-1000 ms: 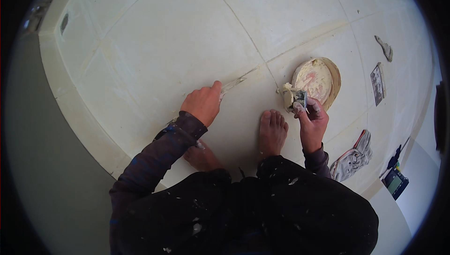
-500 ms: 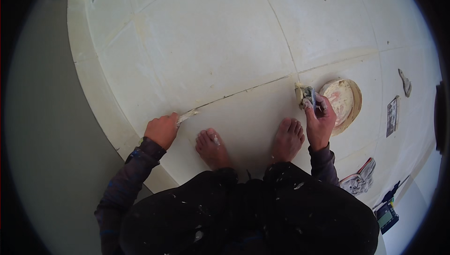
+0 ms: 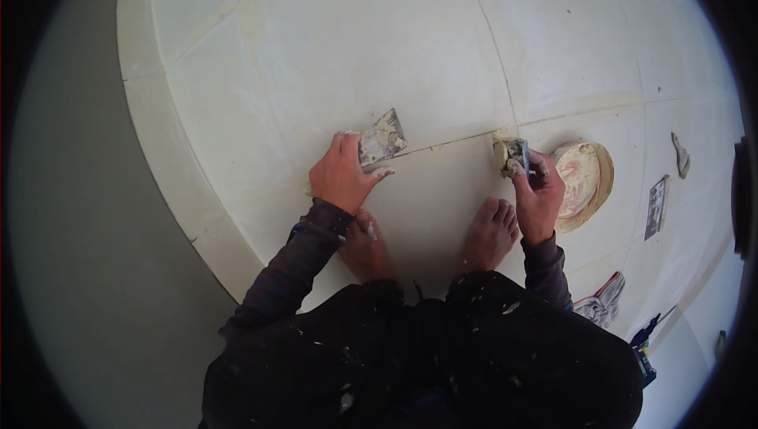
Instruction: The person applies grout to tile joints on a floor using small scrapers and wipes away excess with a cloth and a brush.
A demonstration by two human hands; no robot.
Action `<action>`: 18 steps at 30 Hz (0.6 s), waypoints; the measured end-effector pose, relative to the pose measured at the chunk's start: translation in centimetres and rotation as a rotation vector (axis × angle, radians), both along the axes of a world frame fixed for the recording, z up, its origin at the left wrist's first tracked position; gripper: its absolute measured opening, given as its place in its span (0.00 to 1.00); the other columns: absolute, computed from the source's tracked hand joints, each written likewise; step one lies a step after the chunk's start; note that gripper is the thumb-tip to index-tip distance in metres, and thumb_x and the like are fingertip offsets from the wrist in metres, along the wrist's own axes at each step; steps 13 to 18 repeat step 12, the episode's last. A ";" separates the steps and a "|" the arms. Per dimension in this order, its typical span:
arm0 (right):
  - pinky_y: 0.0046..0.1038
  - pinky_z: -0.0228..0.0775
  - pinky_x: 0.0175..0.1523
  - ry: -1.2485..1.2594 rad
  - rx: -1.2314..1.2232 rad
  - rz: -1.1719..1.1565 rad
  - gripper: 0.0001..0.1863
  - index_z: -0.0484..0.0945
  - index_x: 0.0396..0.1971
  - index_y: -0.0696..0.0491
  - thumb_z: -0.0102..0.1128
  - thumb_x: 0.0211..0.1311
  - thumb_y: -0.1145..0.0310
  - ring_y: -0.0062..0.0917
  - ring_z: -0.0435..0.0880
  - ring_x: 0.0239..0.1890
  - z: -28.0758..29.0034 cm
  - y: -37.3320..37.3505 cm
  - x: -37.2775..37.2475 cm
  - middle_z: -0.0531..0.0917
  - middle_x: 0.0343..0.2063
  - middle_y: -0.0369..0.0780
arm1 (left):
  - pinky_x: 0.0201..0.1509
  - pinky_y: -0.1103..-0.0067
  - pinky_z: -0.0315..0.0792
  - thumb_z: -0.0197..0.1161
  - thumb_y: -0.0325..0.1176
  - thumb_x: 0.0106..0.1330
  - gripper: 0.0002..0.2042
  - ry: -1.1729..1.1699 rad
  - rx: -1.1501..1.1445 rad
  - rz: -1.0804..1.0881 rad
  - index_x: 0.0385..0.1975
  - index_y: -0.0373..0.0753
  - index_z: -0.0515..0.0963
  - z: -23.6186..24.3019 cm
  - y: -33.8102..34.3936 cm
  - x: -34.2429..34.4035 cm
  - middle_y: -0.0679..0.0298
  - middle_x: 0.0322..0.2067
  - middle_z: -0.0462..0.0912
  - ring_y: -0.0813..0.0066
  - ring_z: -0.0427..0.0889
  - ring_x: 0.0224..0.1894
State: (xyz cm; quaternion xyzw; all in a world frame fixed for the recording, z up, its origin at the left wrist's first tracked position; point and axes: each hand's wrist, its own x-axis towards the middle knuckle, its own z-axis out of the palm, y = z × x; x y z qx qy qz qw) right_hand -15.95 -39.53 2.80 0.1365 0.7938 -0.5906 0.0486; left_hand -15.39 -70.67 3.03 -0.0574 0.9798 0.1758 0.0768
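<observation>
My left hand (image 3: 339,175) is closed on a putty knife (image 3: 384,137), whose broad metal blade carries patches of cream paste. The blade lies over the dark joint (image 3: 442,143) between pale floor tiles, left of centre; its handle is hidden by my fingers. Toward the joint's right end, my right hand (image 3: 540,202) pinches a second putty knife (image 3: 517,150), with a thick lump of cream paste along its edge. Paste smears both hands' fingertips. Just right of that hand stands a round, shallow tub (image 3: 606,184) of cream paste, its side partly covered by my fingers.
My bare feet (image 3: 491,233) stand between my hands. To the right lie a flat metal blade (image 3: 655,208), a small handled tool (image 3: 681,156), a grey cloth (image 3: 602,304) with red trim and a dark device (image 3: 646,367). A raised border (image 3: 146,105) curves along the left.
My left hand has moved right and away from me, turning its putty knife so the blade's broad face shows. My right hand has stayed nearly in place beside the tub. The view has shifted slightly.
</observation>
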 end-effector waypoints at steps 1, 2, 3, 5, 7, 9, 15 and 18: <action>0.23 0.76 0.45 -0.017 -0.005 0.018 0.14 0.80 0.49 0.62 0.65 0.64 0.74 0.17 0.83 0.38 0.1 -0.1 0.2 0.86 0.36 0.38 | 0.40 0.66 0.77 0.80 0.52 0.47 0.32 -0.001 0.000 0.000 0.45 0.38 0.76 -0.1 -0.1 -0.7 0.60 0.41 0.80 0.56 0.83 0.40; 0.23 0.76 0.45 -0.018 -0.006 0.017 0.14 0.80 0.49 0.62 0.65 0.64 0.74 0.17 0.83 0.38 0.1 -0.1 0.3 0.86 0.36 0.38 | 0.40 0.65 0.78 0.79 0.51 0.50 0.30 -0.023 0.012 -0.013 0.46 0.38 0.76 -0.1 -0.2 -1.4 0.60 0.43 0.80 0.55 0.83 0.41; 0.23 0.76 0.45 -0.028 0.007 0.016 0.14 0.80 0.48 0.62 0.65 0.64 0.74 0.17 0.83 0.37 0.1 -0.1 0.4 0.86 0.36 0.38 | 0.41 0.65 0.78 0.78 0.50 0.52 0.29 -0.043 0.027 -0.030 0.46 0.38 0.75 -0.3 -0.2 -2.0 0.60 0.44 0.80 0.54 0.83 0.42; 0.23 0.76 0.45 -0.040 0.019 0.012 0.14 0.80 0.48 0.62 0.65 0.64 0.75 0.17 0.83 0.37 -0.1 0.1 0.7 0.86 0.36 0.38 | 0.42 0.66 0.78 0.76 0.46 0.55 0.26 0.005 0.001 -0.029 0.48 0.39 0.75 -0.9 -1.1 -3.0 0.61 0.47 0.80 0.55 0.83 0.44; 0.23 0.75 0.43 0.018 0.002 -0.028 0.14 0.80 0.48 0.61 0.65 0.64 0.75 0.17 0.83 0.36 -0.4 0.5 0.9 0.87 0.34 0.38 | 0.43 0.66 0.79 0.75 0.42 0.57 0.24 0.056 -0.022 -0.029 0.50 0.41 0.75 -1.2 -2.4 -4.1 0.61 0.51 0.79 0.56 0.83 0.46; 0.22 0.75 0.44 -0.013 0.047 -0.017 0.13 0.79 0.49 0.62 0.64 0.65 0.77 0.17 0.82 0.37 -0.5 1.0 0.7 0.85 0.36 0.37 | 0.43 0.65 0.78 0.73 0.39 0.59 0.21 0.238 0.095 0.071 0.49 0.39 0.76 -1.5 -3.7 -5.2 0.60 0.47 0.82 0.54 0.84 0.42; 0.21 0.75 0.48 -0.032 0.174 -0.045 0.13 0.79 0.50 0.60 0.63 0.69 0.74 0.16 0.81 0.40 0.3 1.0 0.2 0.84 0.38 0.38 | 0.45 0.63 0.78 0.73 0.41 0.61 0.23 0.062 0.249 0.087 0.53 0.41 0.77 -1.7 -5.2 -5.1 0.55 0.49 0.82 0.57 0.86 0.43; 0.21 0.75 0.48 -0.032 0.174 -0.045 0.13 0.79 0.50 0.60 0.63 0.69 0.74 0.16 0.81 0.40 0.3 1.0 0.2 0.84 0.38 0.38 | 0.45 0.63 0.78 0.73 0.41 0.61 0.23 0.062 0.249 0.087 0.53 0.41 0.77 -1.7 -5.2 -5.1 0.55 0.49 0.82 0.57 0.86 0.43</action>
